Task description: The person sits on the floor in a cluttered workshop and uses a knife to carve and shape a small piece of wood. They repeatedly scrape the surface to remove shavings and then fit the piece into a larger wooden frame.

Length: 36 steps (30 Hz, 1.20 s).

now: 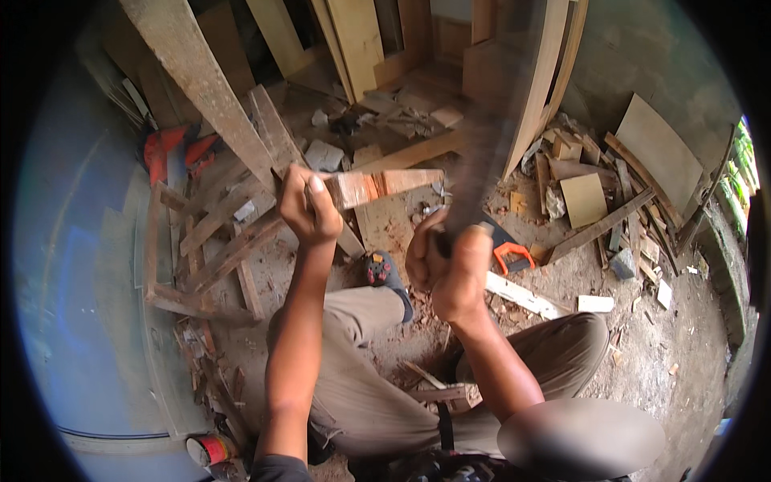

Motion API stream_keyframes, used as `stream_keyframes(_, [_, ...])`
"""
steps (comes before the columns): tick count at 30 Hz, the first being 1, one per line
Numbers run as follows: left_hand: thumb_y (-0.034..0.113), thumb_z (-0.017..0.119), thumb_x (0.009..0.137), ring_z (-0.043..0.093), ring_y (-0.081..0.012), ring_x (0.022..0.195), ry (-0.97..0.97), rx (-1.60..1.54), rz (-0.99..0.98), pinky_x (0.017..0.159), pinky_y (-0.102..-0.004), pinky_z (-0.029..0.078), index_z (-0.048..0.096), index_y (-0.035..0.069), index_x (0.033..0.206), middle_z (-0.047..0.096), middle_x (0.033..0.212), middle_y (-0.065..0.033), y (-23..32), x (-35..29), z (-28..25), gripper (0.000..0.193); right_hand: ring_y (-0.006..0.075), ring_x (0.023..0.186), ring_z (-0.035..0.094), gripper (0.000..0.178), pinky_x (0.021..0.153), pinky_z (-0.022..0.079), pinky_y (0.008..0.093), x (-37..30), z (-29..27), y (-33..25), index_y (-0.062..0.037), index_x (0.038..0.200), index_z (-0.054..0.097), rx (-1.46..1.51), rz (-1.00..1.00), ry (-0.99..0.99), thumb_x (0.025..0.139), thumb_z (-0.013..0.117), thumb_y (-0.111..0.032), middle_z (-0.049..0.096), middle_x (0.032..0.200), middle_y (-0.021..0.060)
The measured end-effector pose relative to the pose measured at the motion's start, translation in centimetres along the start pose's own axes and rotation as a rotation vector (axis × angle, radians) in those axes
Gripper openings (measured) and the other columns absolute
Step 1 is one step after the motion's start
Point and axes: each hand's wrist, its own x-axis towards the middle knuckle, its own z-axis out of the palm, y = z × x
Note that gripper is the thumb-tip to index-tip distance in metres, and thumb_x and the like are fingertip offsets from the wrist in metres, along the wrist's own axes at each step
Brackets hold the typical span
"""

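Note:
My left hand [310,205] is closed around a piece of wood [385,185], which reaches to the right and narrows toward its cut end. Fresh reddish wood shows on its side. My right hand [451,265], thumb uppermost, grips the handle of a machete [482,153]. Its long dark blade points up and away, smeared by motion, just right of the wood's tip and apparently apart from it. The handle is mostly hidden in my fist. On the floor beyond my right hand lies a handsaw with an orange and black handle [514,259].
A rough wooden frame [209,273] stands at left, under a tall slanting plank [201,76]. Boards [353,48] lean at the back. Wood scraps and a light square board [584,200] litter the right. A tin can [210,450] sits lower left, and my shoe [384,273] is below the wood.

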Motion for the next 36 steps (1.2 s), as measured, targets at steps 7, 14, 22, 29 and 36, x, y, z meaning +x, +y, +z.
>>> stream_keyframes(7, [0.032, 0.045, 0.101, 0.052, -0.0173, 0.063, -0.016, -0.054, 0.029, 0.062, -0.0325, 0.041, 0.053, 0.000, 0.073, 0.054, 0.068, -0.0069, -0.6, -0.2, -1.1, 0.043, 0.0134, 0.047, 0.047, 0.074, 0.045, 0.038, 0.0317, -2.7, -0.7, 8.6, -0.0056, 0.063, 0.051, -0.197, 0.739, -0.132, 0.102, 0.034, -0.066, 0.047, 0.051, 0.0012])
stream_keyframes(14, [0.030, 0.045, 0.100, 0.050, -0.0204, 0.061, -0.019, -0.009, 0.007, 0.060, -0.0341, 0.042, 0.051, 0.000, 0.075, 0.050, 0.066, -0.0091, 0.8, 0.0, 0.9, 0.039, 0.0119, 0.046, 0.045, 0.071, 0.044, 0.034, 0.0303, -0.4, 0.7, 3.5, -0.0056, 0.059, 0.049, -0.112, -0.171, 0.030, 0.106, 0.032, -0.055, 0.049, 0.051, 0.0019])
stream_keyframes(22, [0.026, 0.050, 0.097, 0.056, -0.0253, 0.066, -0.052, -0.064, 0.044, 0.061, -0.0343, 0.042, 0.054, -0.001, 0.075, 0.054, 0.071, -0.0118, 0.8, -0.9, -1.6, 0.035, 0.0137, 0.047, 0.046, 0.076, 0.046, 0.037, 0.0321, -0.1, 0.6, 3.3, -0.0047, 0.059, 0.048, -0.224, 0.310, -0.068, 0.102, 0.031, -0.065, 0.046, 0.049, 0.0032])
stream_keyframes(29, [0.026, 0.049, 0.097, 0.057, -0.0285, 0.065, -0.054, -0.096, 0.124, 0.061, -0.0366, 0.044, 0.057, -0.001, 0.076, 0.056, 0.072, -0.0146, -0.3, -1.7, -0.5, 0.035, 0.0177, 0.053, 0.053, 0.075, 0.052, 0.045, 0.0371, -3.8, -1.9, 11.1, 0.0028, 0.076, 0.059, -0.340, 0.620, -0.136, 0.102, 0.037, -0.064, 0.054, 0.056, 0.0076])
stream_keyframes(36, [0.027, 0.048, 0.098, 0.056, -0.0242, 0.066, -0.064, -0.061, -0.009, 0.064, -0.0344, 0.044, 0.055, -0.001, 0.079, 0.055, 0.073, -0.0106, 0.6, -1.3, -0.5, 0.035, 0.0167, 0.054, 0.049, 0.058, 0.053, 0.042, 0.0342, -1.3, -0.3, 1.2, 0.0003, 0.074, 0.053, -0.141, 0.039, -0.057, 0.105, 0.044, -0.048, 0.047, 0.055, 0.0059])
